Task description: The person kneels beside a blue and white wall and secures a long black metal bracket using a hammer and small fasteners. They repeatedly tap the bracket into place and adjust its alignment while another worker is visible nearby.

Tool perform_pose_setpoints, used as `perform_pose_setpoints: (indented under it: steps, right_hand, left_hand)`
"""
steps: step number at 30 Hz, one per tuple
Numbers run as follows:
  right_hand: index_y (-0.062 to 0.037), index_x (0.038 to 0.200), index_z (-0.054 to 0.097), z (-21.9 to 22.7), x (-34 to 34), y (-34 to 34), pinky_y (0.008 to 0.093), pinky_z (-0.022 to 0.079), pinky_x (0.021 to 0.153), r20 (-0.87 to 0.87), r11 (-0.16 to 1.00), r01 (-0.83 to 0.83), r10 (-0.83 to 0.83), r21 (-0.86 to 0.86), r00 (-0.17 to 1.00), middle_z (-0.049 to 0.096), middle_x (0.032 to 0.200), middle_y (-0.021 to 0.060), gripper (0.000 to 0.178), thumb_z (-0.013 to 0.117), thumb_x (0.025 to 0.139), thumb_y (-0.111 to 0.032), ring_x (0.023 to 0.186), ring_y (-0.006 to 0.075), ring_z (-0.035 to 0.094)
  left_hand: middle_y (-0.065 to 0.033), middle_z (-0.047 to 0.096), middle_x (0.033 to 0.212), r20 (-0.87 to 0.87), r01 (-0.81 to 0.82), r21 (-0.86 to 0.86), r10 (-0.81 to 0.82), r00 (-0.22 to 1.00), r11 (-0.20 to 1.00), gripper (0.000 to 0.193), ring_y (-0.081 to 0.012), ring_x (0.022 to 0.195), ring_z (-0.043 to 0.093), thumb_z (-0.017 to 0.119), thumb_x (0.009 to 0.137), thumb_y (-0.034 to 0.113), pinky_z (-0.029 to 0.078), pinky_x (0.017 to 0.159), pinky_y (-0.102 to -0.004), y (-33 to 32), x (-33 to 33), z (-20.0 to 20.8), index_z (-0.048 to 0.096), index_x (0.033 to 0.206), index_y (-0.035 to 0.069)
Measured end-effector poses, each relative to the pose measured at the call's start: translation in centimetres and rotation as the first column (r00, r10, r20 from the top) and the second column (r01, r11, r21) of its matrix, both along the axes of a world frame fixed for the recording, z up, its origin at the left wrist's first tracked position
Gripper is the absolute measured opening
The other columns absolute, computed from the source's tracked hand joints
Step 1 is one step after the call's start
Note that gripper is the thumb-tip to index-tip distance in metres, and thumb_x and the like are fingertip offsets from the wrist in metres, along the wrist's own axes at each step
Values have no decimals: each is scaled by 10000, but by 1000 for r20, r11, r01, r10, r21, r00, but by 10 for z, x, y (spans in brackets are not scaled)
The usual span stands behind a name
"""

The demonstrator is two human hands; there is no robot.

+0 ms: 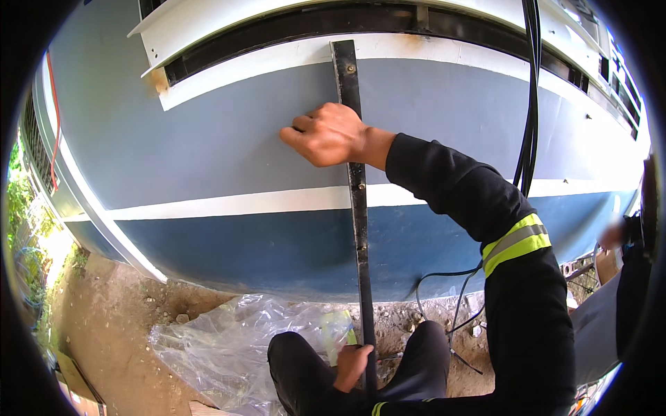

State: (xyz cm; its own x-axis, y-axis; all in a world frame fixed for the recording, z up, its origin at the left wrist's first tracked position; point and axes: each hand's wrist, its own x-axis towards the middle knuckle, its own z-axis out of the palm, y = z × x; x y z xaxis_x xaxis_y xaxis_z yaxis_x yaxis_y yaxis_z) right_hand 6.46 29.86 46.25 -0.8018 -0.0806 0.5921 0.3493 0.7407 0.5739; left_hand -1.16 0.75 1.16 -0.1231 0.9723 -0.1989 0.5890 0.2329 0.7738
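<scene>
A long, narrow black bar with several small bolts or holes along it stands almost upright against the painted wall. Low down between my knees, my left hand is wrapped round the bar near its lower end. My right hand is closed in a fist in front of the bar's upper part, its knuckles toward the left. Whatever its curled fingers might hold is hidden. My right forearm crosses over the bar, in a black sleeve with a yellow and silver band.
The wall has grey, white and blue bands, with a white-framed ledge above. Black cables hang at the right and loop to the ground. Crumpled clear plastic sheeting lies on the dirt. Another person is at the far right.
</scene>
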Motion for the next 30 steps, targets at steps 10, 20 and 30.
perform_pose_setpoints:
  steps: [10,20,30]
  right_hand:
    - [-89,1030,622,15,23,-7,384,578,616,-592,937,-341,235,-72,771,697,861,131,109,706,963,-104,698,307,715]
    - [-32,1034,712,30,79,18,407,582,722,-695,990,-94,139,102,706,748,968,174,83,691,970,-82,870,361,744]
    - [-51,1107,706,14,79,43,396,590,766,-631,952,-138,287,274,721,753,997,176,142,637,983,-60,911,357,757]
  left_hand:
    - [-232,767,843,122,-203,-226,234,964,953,447,-424,900,744,698,795,438,551,865,-484,-1,11,23,800,840,5]
    - [-179,760,739,253,-181,-218,235,938,959,410,-347,760,758,648,835,395,565,749,-447,-3,5,47,809,791,21]
    - [-227,726,728,226,-189,-236,243,943,953,408,-398,780,745,692,826,381,524,719,-494,-5,7,29,753,781,-21]
